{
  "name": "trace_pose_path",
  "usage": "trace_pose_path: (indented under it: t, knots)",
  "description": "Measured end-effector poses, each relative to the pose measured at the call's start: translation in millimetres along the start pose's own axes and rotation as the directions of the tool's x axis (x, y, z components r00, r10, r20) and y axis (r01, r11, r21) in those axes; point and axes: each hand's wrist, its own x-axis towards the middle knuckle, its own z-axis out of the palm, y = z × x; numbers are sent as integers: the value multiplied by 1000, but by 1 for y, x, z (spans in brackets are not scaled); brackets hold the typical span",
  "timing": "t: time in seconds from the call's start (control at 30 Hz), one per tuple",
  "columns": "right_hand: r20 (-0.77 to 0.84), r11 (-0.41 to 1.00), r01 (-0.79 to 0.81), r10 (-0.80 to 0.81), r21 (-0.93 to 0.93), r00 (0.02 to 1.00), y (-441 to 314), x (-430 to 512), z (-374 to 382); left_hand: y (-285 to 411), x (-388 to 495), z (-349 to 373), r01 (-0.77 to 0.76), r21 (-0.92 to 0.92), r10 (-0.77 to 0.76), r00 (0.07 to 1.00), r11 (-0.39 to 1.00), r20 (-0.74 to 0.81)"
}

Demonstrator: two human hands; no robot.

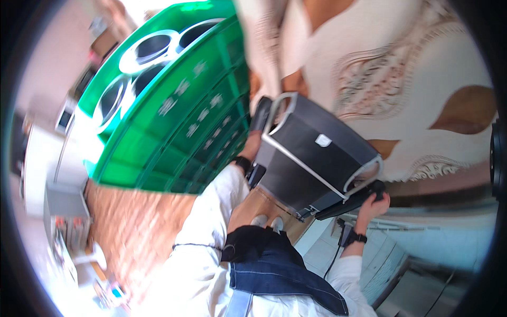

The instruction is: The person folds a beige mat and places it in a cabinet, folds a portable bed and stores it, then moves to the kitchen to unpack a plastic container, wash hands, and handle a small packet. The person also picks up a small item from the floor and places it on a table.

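A black and dark grey chair (313, 154) with pale edging and curved pale side loops is before me, tilted. My left hand (252, 143) is at its left side, on a black armrest pad (260, 115); most of the fingers are hidden there. At the opposite side, my right hand (378, 205) has its fingers around the end of the other long black armrest pad (348, 204). Both wrists wear black bands with a small device.
Close on the left stands a large translucent green plastic bin (190, 119), holding several white-rimmed tubular things (148, 49). Patterned cream and brown fabric (380, 79) spreads behind the chair. Wooden floor (130, 222) lies lower left; a grey cabinet (65, 202) stands beyond it.
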Motion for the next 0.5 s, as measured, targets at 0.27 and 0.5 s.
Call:
trace_pose_path:
  t: [0.27, 0.5]
  knots:
    - [954, 571, -766, -132, 295, 269, 12, -166, -7, 0, -128, -65, -291, 626, 2, 907, 724, 420]
    - [871, 903, 20, -409, 430, -274, -59, -210, 3, -150, -265, -170, 171, 434, -187, 982, 885, -5]
